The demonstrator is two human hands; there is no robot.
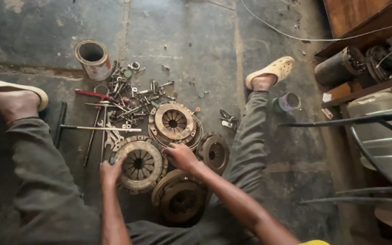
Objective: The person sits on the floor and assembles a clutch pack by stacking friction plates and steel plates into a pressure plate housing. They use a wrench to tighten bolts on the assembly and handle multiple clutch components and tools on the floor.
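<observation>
The clutch pressure plate (139, 164) lay flat on the concrete floor (196, 41) between the person's legs. The left hand (110, 172) gripped its rim at nine o'clock, fingers curled over the edge; the right hand (181, 156) clasped the rim at two o'clock. A second pressure plate (174, 121) sat at one o'clock, a rusty can (92, 58) at eleven.

A repair workshop: worn clutch plates (174, 121), scattered wrenches (110, 136) and bolts (134, 97) on stained concrete floor (196, 41)
</observation>
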